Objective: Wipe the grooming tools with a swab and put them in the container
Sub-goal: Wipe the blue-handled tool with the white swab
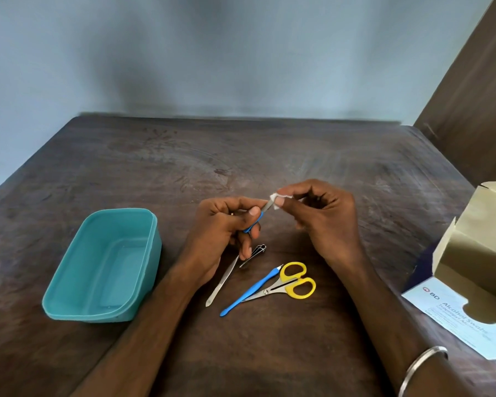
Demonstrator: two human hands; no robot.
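The left hand (226, 224) grips a blue-handled tool (255, 222), its metal tip angled up-right into the swab (275, 199) pinched by the right hand (324, 216); the empty teal container (69, 282) sits toward the table's left edge, nearer the left hand

A blue-handled tool (255, 222) was held above the table, its metal tip wrapped in a white swab (275, 199). Tweezers (222, 279), nail clippers (254, 254), a blue pusher (249, 292) and yellow scissors (287, 283) lay close together on the table. The teal container (69, 285) sat empty, left of them.
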